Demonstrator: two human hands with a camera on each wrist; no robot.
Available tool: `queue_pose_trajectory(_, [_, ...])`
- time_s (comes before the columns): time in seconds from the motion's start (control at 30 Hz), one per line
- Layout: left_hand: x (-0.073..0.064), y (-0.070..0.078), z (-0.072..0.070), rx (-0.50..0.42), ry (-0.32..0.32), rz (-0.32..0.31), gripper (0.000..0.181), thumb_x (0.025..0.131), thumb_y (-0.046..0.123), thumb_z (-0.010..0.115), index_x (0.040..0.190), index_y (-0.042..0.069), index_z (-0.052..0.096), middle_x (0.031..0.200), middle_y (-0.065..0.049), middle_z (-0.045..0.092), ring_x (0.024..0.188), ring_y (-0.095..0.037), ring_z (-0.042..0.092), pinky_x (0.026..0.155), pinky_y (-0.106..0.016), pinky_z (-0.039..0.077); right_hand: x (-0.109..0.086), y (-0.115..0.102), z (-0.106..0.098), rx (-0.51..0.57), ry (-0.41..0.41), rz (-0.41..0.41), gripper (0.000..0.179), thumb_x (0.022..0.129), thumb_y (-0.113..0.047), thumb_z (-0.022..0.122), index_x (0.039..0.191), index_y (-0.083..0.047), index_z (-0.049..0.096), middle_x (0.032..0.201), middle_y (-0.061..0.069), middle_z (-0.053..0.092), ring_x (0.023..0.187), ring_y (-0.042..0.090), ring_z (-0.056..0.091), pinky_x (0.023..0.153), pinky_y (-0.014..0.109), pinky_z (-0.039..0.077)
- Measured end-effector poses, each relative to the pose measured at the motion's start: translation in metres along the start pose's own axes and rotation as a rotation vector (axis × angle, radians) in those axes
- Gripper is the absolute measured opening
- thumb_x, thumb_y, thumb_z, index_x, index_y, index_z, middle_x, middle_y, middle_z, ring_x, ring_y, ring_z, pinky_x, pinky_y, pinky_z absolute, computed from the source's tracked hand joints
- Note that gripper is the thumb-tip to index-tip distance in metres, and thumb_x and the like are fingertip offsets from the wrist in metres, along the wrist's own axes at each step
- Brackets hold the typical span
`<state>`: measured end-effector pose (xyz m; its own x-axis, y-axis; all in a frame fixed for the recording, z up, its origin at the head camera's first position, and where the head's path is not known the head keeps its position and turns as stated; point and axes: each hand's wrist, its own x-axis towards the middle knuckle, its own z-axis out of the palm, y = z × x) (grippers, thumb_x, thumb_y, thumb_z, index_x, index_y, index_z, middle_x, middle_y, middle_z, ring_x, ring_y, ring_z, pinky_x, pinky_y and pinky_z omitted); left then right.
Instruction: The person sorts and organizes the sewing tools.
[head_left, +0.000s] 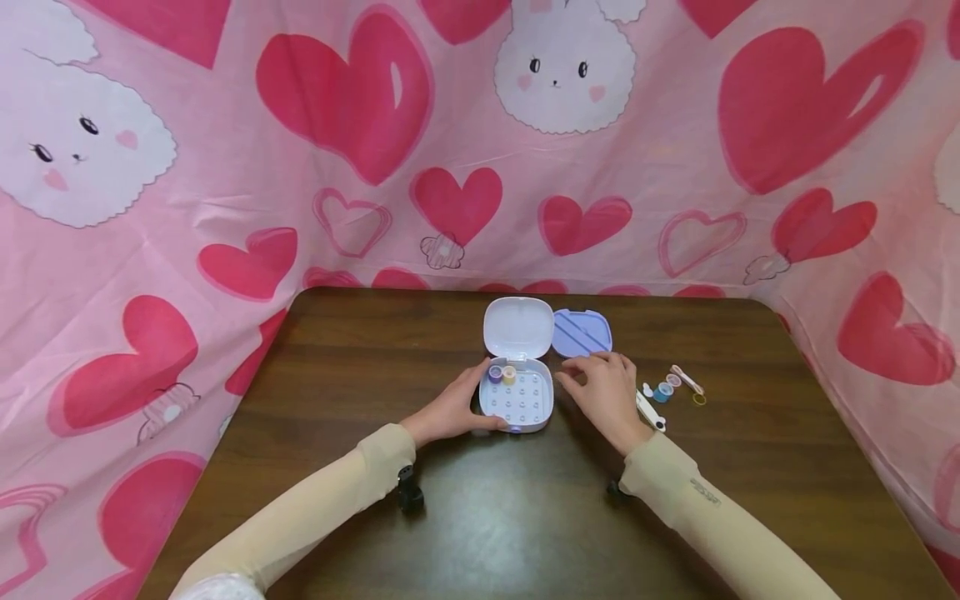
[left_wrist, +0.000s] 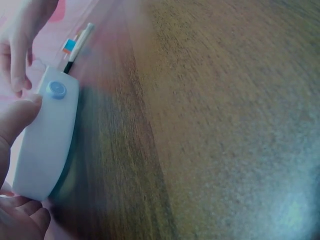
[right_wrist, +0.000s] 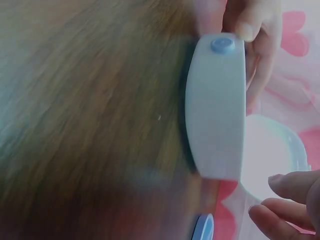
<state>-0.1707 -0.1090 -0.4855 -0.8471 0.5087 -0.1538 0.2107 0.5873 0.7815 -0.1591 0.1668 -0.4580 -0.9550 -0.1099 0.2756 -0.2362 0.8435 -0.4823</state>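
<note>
A small white box (head_left: 516, 423) stands on the table with its lid (head_left: 519, 327) swung back. Rows of small pegs line its inside, and a purple spool (head_left: 496, 374) and a yellow spool (head_left: 509, 375) sit side by side at the back left. My left hand (head_left: 457, 407) grips the box from the left, its thumb at the front edge near the blue button (left_wrist: 56, 90). To the right of the box my right hand (head_left: 603, 392) hovers, thumb and fingers apart in the right wrist view, with nothing between them.
Behind my right hand lies a lavender tray (head_left: 581, 332) with a diagonal bar. Right of that hand are a white tool with a black end (head_left: 650, 410), a blue spool (head_left: 663, 392), a pink spool (head_left: 673, 381), a pale strip (head_left: 687, 379) and a yellow ring (head_left: 700, 399).
</note>
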Motion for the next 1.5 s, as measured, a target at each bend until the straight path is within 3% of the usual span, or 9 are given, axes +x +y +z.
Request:
queue_pose_trajectory(0.5, [-0.001,0.000,0.000,0.032,0.002,0.004,0.113,0.086,0.042,0.086,0.168,0.009,0.015,0.169,-0.017,0.026,0.152,-0.032,0.032,0.124,-0.050,0.029,-0.021,0.036,-0.026,-0.043,0.097,0.036,0.024,0.089,-0.023,0.084,0.106,-0.006,0.081,0.098,0.014,0.078,0.116,0.046,0.055,0.107,0.074,0.025])
queue_pose_trajectory(0.77, [-0.003,0.000,-0.001,0.017,0.004,-0.005,0.113,0.086,0.042,0.087,0.168,0.011,0.016,0.168,-0.016,0.026,0.152,-0.032,0.033,0.124,-0.052,0.029,-0.032,0.055,-0.041,-0.030,0.097,0.080,0.025,0.092,-0.021,0.080,0.111,-0.005,0.079,0.099,0.017,0.077,0.119,0.048,0.049,0.103,0.075,0.023])
queue_pose_trajectory(1.5, [-0.002,0.000,0.000,0.019,0.004,0.012,0.113,0.085,0.042,0.087,0.167,0.007,0.016,0.169,-0.016,0.027,0.153,-0.032,0.032,0.124,-0.052,0.028,-0.054,0.094,-0.061,-0.094,0.176,0.153,0.025,0.091,-0.016,0.079,0.112,-0.002,0.077,0.103,0.024,0.075,0.112,0.051,0.051,0.101,0.075,0.023])
